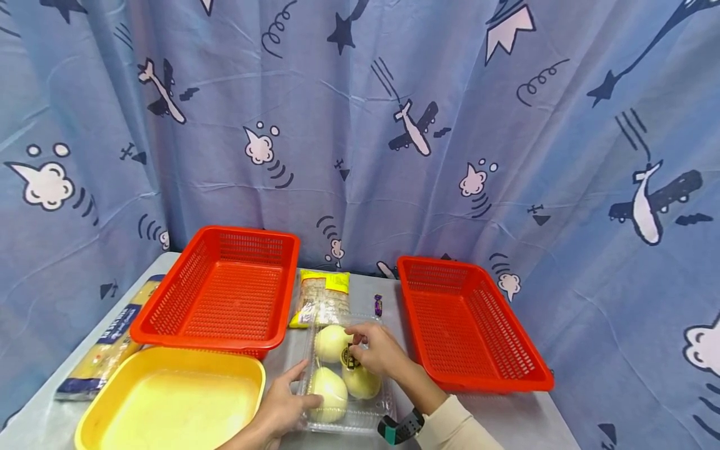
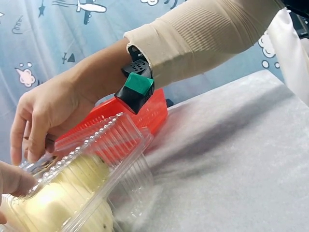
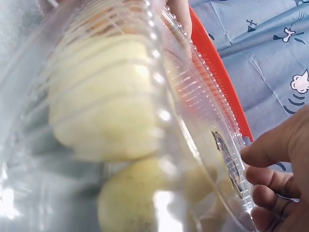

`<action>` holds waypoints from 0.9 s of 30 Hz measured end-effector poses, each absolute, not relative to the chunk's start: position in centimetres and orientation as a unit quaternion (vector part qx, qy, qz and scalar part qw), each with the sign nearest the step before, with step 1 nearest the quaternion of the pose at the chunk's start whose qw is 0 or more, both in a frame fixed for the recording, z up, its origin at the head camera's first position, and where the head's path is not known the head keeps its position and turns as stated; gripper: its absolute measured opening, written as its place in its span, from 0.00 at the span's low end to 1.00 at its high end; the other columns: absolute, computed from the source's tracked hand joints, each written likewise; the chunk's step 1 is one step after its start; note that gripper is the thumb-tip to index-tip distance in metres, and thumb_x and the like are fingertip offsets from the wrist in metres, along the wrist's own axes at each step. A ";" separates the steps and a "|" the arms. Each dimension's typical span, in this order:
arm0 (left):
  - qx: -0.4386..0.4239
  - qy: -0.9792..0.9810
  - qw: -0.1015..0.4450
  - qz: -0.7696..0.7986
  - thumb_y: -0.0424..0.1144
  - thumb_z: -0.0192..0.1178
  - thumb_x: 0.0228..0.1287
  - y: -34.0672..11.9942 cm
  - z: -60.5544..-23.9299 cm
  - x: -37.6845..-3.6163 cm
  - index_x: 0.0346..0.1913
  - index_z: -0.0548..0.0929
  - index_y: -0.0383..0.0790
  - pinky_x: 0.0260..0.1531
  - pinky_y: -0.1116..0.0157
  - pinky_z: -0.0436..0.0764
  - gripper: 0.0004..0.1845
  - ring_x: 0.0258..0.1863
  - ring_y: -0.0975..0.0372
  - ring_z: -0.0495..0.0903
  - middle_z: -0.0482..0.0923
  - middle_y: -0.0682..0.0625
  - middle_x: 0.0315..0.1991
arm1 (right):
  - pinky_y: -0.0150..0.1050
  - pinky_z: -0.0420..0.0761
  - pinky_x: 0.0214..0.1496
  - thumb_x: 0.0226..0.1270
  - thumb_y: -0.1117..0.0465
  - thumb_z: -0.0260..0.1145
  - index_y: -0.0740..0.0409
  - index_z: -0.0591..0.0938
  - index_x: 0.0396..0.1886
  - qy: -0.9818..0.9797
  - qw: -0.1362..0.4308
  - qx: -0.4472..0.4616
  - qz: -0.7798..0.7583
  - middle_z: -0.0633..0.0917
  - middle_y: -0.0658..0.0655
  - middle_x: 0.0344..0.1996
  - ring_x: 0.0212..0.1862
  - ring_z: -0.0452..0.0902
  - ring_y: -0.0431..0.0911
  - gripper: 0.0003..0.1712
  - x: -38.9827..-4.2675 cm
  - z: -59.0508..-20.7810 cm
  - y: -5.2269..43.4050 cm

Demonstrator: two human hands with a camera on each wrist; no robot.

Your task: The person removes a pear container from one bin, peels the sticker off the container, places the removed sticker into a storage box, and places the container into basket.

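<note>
A blue curtain (image 1: 360,125) hung in loose folds across the whole back of the scene, well beyond the hands, and wrapped round on both sides. It was printed with white and dark aeroplanes, stars, puffs of cloud and curling lines. Below it stood a table (image 1: 506,419) covered with a pale grey, slightly fuzzy cloth, its far edge meeting the curtain and its near right part lying bare beside the hands. The light was even and bright, throwing only soft shadows onto the cloth in the left wrist view. No wall, floor or window showed past the curtain.
</note>
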State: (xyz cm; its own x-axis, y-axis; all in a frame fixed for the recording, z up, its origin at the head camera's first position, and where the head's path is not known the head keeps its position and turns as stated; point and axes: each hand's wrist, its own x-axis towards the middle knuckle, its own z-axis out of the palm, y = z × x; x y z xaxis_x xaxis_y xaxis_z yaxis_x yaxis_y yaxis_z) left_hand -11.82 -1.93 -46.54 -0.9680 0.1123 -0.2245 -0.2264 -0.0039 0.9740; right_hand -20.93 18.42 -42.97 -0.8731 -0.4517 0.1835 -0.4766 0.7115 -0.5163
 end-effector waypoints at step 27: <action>-0.032 0.701 0.124 0.701 0.25 0.68 0.49 -2.0 -46.7 -12.0 0.73 0.56 0.30 0.13 0.67 0.75 0.47 0.15 0.61 0.71 0.59 0.28 0.62 | 0.40 0.77 0.36 0.57 0.67 0.68 0.61 0.86 0.43 -0.934 0.028 0.248 0.254 0.80 0.51 0.33 0.36 0.76 0.47 0.13 -20.6 -42.6 17.9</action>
